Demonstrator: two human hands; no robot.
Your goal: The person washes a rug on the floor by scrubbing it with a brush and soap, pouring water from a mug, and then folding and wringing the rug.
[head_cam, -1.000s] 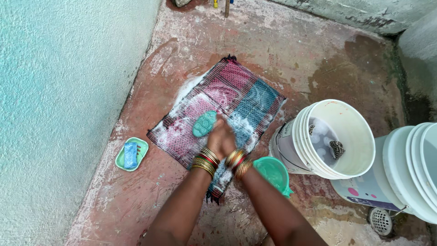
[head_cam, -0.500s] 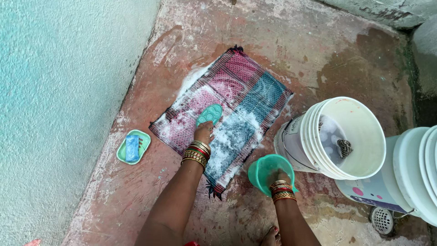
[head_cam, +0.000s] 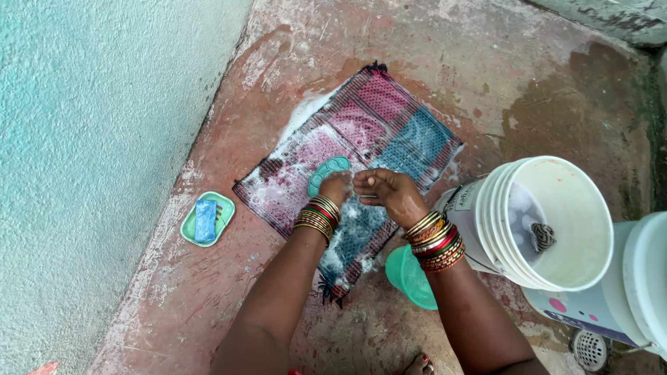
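Gripping the green scrub brush (head_cam: 327, 174), the left hand (head_cam: 335, 188) presses it on the soapy cloth (head_cam: 351, 167) spread flat on the floor. Right hand (head_cam: 384, 192) hovers just above, loosely cupped, empty as far as shows. Soaked fabric likely handles limp, heavy and slick (suds everywhere) — best pinched at an edge — not mid-panel.

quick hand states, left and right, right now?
Left hand: closed on the green scrub brush, on the soapy cloth.
Right hand: cupped, fingers curled above the cloth; contents cannot be told.

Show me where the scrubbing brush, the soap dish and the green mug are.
scrubbing brush (head_cam: 326, 170): head view, on its green back, beyond the left hand.
soap dish (head_cam: 221, 206): head view, on its green rim beside the blue soap.
green mug (head_cam: 411, 279): head view, on its inner wall.
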